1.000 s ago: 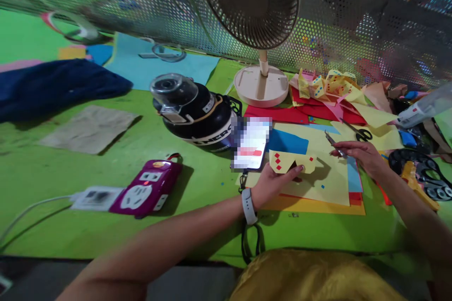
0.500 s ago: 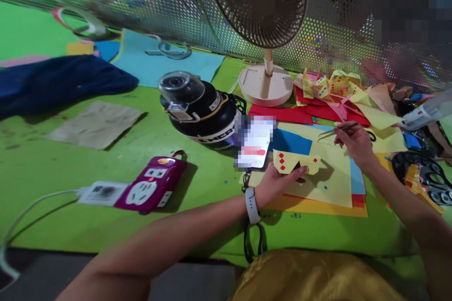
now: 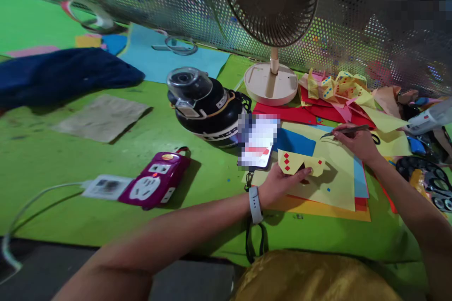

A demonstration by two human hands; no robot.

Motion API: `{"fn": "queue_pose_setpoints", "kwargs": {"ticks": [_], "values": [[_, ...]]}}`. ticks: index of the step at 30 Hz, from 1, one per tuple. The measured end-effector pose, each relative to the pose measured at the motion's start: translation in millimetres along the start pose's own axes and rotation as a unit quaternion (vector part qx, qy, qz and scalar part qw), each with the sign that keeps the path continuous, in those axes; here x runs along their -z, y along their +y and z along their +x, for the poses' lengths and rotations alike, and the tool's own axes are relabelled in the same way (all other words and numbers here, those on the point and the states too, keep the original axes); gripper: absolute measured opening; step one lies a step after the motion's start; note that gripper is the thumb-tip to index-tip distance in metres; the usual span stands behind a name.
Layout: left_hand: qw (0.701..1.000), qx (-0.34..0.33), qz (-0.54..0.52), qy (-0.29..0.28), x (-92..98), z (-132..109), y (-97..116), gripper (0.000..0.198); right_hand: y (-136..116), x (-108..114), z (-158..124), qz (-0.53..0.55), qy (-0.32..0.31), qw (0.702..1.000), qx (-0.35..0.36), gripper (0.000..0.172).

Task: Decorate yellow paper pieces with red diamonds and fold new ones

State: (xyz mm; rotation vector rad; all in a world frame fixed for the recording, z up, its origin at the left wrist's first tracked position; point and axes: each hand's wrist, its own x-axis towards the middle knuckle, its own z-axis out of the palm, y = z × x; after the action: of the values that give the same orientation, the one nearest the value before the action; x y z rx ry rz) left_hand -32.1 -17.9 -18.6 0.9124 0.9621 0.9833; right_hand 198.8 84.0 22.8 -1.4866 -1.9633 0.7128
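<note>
My left hand point(image 3: 282, 182) pinches a folded yellow paper piece point(image 3: 302, 163) with small red diamonds on it and a dark notch at its lower edge. In my right hand point(image 3: 353, 141) is a pair of metal tweezers point(image 3: 356, 129), held like a pen, the tips pointing left. Those tips hover over or near a yellow sheet point(image 3: 339, 188); whether they grip anything is too small to tell. A blue paper piece point(image 3: 294, 141) lies on the stack just beyond my left hand. One tiny blue square point(image 3: 328, 189) rests on the yellow sheet.
A phone point(image 3: 259, 143) and a black bottle point(image 3: 208, 108) stand left of the papers, with a fan base point(image 3: 271, 85) behind. Folded paper pieces point(image 3: 339, 87) pile at the back right. A purple power strip point(image 3: 155, 181), brown paper point(image 3: 104, 117) and dark cloth point(image 3: 70, 75) lie leftward.
The view has shifted slightly, moving most things a little to the right. My right hand has turned, so the tweezers lie flatter. My left hand keeps its hold on the folded paper.
</note>
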Motion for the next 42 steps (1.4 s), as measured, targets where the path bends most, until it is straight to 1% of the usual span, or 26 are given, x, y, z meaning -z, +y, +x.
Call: {"fn": "queue_pose_setpoints", "kwargs": {"ticks": [3,7,11,14,19,24,27,35,42], "values": [[1.000,-0.005,-0.002,-0.004,1.4,2,-6,0.033,-7,-2,10,0.090,0.039,0.995,-0.012,0.030],[1.000,-0.003,-0.004,-0.010,2.4,3,-10,0.032,-16,-15,33,0.223,0.075,0.971,-0.042,0.034],[1.000,0.009,-0.015,-0.006,1.5,1,-4,0.030,-18,-38,57,0.294,0.072,0.949,-0.086,0.035],[1.000,0.018,-0.024,-0.007,-0.2,0,2,0.029,-18,-55,69,0.325,0.064,0.938,-0.099,0.032],[0.999,0.021,-0.047,-0.008,-3.0,-1,7,0.030,-17,-74,78,0.332,0.056,0.937,-0.097,0.033],[0.998,0.026,-0.059,-0.007,-3.6,-1,8,0.032,-9,-86,84,0.323,0.069,0.941,-0.081,0.035],[0.997,0.028,-0.066,-0.009,-3.4,-2,9,0.033,-7,-91,87,0.323,0.065,0.940,-0.087,0.036],[0.998,0.024,-0.059,-0.011,-2.8,-2,10,0.030,-16,-93,85,0.335,0.067,0.936,-0.087,0.043],[0.998,0.026,-0.061,-0.012,-3.0,-2,10,0.032,-21,-93,86,0.323,0.075,0.939,-0.095,0.044]]}}
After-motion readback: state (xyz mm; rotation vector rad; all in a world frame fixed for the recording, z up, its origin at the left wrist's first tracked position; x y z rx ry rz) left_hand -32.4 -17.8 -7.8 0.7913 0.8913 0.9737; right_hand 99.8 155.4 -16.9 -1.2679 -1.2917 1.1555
